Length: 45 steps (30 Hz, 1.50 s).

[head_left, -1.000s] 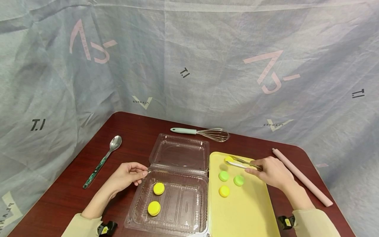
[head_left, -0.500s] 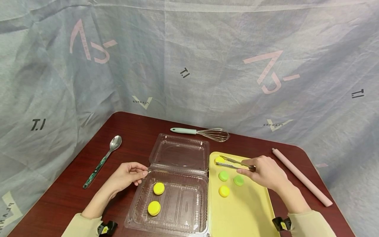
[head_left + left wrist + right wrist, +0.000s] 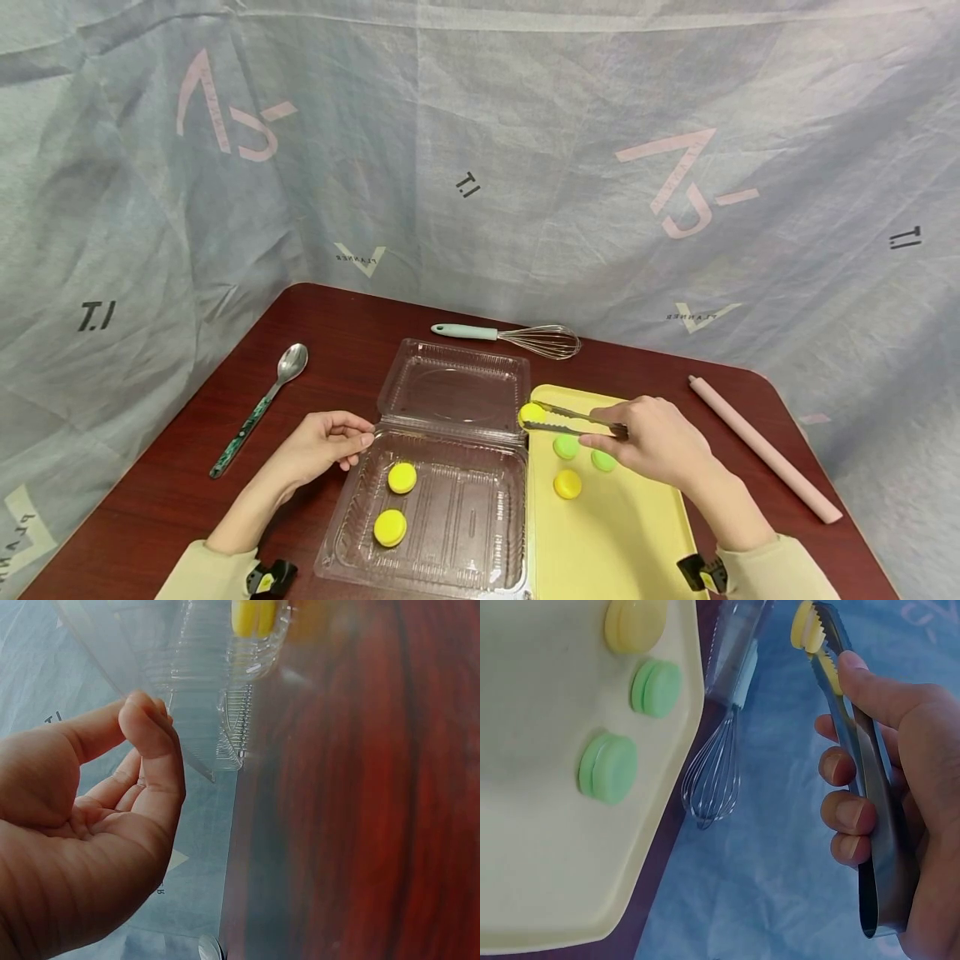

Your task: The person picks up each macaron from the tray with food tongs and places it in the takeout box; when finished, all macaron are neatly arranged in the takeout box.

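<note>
My right hand (image 3: 656, 437) grips metal tongs (image 3: 870, 795), whose serrated tips pinch a yellow macaron (image 3: 532, 414) over the tray's left edge, beside the plastic box. With thumb and fingers, my left hand (image 3: 333, 443) pinches the left rim of the clear hinged plastic box (image 3: 450, 533); the left wrist view shows the fingertips (image 3: 142, 712) at that rim. Two yellow macarons (image 3: 402, 477) lie in the box's left half. On the yellow tray (image 3: 622, 550) sit another yellow macaron (image 3: 567, 484) and two green macarons (image 3: 656, 688), partly under the tongs in the head view.
Behind the box's opened lid (image 3: 457, 392) lies a whisk (image 3: 540, 340) with a pale handle. A spoon (image 3: 262, 408) with a green patterned handle is at the left, and a pink rod (image 3: 765, 450) lies right of the tray. Grey cloth (image 3: 480, 167) hangs behind the table.
My right hand has moved left with the tongs, carrying the yellow macaron from the tray's back part to its left edge by the box. The left hand keeps its place.
</note>
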Available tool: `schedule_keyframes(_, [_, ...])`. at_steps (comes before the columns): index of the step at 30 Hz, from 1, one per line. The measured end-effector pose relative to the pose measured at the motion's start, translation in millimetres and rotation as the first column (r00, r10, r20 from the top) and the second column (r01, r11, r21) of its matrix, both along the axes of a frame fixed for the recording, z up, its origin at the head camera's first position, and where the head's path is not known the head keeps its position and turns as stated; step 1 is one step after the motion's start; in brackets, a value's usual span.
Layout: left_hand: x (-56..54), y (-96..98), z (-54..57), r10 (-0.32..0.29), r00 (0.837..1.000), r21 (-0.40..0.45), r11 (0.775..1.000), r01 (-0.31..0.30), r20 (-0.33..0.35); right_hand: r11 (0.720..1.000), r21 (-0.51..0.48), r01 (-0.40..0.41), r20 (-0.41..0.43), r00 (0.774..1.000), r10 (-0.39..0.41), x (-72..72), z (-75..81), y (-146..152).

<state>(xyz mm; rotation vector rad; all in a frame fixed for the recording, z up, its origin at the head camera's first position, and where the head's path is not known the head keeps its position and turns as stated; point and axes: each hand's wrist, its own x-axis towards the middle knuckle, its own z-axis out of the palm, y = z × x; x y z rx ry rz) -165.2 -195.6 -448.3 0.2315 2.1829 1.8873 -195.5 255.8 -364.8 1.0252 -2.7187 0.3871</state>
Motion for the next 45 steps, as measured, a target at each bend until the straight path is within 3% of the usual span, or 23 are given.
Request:
schedule_keyframes(5, [-0.6, -0.8, -1.5, -0.002, 1.000, -0.005, 1.000, 0.002, -0.009, 0.998, 0.013, -0.063, -0.050, 0.997, 0.063, 0.3, 0.9, -11])
schedule_keyframes(14, [-0.8, -1.4, -2.2, -0.001, 1.000, -0.005, 1.000, 0.001, -0.008, 0.995, 0.036, -0.091, -0.065, 0.994, 0.093, 5.2, -1.7, -29])
schedule_keyframes(22, [-1.0, -2.1, -1.9, -0.001, 1.000, -0.016, 1.000, 0.001, -0.011, 0.992, 0.042, -0.117, -0.016, 0.993, 0.118, 9.1, -4.6, -43])
schedule_keyframes(30, [-1.0, -2.6, -1.5, -0.001, 1.000, -0.024, 1.000, 0.001, -0.017, 0.984, 0.041, -0.172, -0.027, 0.985, 0.173, 11.9, -10.5, -55])
schedule_keyframes(45, [-1.1, -1.3, -2.0, -0.003, 1.000, -0.009, 1.000, 0.003, -0.014, 0.981, 0.111, -0.161, 0.053, 0.986, 0.156, 17.2, -20.6, -73])
